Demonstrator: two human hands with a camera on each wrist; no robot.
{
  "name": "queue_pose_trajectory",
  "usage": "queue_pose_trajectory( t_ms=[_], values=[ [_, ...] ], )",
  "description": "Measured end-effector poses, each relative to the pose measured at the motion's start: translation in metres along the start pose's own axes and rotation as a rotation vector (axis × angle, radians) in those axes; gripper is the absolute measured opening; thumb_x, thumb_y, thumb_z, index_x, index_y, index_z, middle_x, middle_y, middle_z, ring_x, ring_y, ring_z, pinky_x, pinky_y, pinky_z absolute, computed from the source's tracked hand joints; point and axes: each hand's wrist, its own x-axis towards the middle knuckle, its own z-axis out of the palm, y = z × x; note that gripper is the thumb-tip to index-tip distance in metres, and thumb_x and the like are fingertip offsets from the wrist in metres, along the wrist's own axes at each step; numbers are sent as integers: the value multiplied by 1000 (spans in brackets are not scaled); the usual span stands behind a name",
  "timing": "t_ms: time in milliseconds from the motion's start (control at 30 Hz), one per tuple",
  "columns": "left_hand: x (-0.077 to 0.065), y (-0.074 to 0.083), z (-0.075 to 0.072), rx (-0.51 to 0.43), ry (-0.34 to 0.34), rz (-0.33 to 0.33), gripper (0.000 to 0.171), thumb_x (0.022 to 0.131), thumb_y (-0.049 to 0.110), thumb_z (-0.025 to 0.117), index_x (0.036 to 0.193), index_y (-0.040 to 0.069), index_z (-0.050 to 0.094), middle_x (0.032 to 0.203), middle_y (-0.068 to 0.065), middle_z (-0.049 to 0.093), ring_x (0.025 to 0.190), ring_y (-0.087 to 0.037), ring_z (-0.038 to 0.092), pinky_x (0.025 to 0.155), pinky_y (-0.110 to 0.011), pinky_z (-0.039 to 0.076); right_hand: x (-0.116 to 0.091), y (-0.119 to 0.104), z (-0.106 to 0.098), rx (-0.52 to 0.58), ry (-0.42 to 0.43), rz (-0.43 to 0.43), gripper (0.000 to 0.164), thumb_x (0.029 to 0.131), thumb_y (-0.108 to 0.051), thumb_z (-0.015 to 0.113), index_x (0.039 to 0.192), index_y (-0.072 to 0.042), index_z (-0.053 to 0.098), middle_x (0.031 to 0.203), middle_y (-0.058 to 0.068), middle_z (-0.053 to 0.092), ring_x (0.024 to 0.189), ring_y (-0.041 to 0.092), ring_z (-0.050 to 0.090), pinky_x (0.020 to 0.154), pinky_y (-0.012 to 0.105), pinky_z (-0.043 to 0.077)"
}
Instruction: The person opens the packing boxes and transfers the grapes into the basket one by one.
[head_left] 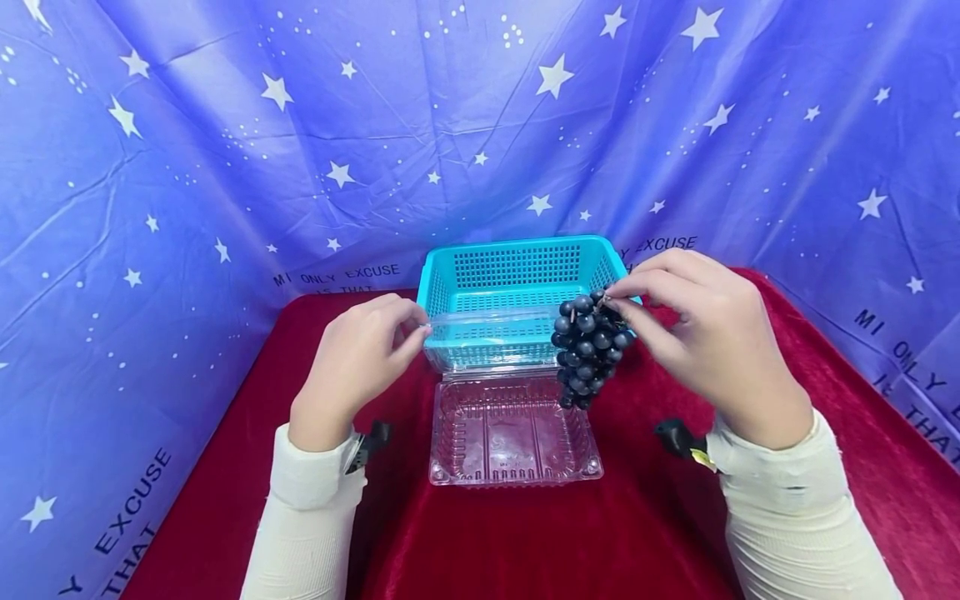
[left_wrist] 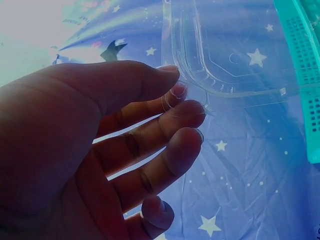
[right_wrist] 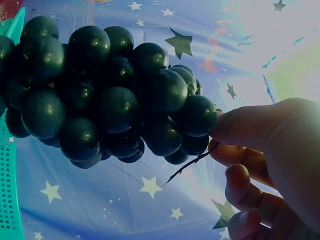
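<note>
A bunch of dark grapes hangs from my right hand, which pinches it by the stem at the top. In the right wrist view the grapes fill the left half, and a thin stem end sticks out by the fingers. My left hand pinches the corner of the raised lid of a clear plastic clamshell box. The left wrist view shows the lid's rounded corner between thumb and fingers. The box's base lies open on the table, with the grapes hanging over its right back part.
Behind the clamshell stands a turquoise plastic basket with perforated walls. A dark red cloth covers the table. Blue curtains printed with white stars close in the back and both sides.
</note>
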Motion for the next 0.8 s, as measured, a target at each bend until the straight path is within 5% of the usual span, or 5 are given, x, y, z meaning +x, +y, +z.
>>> queue_pose_trajectory(
  t_ms=[433,800],
  values=[
    [1,-1,1,0,-4,-6,5,94,26,72,96,22,75,82,11,65,69,-7,59,63,-31,50,-3,9,-9,-37,38,121,12,85,-5,82,95,-12,82,92,0,76,83,7,60,72,6,40],
    [0,-1,1,7,-1,-5,5,94,26,72,96,22,74,83,11,65,70,-8,60,63,-32,51,-5,19,-10,-62,70,173,10,85,-6,82,94,-11,82,90,1,76,76,-1,52,68,6,37]
  ],
)
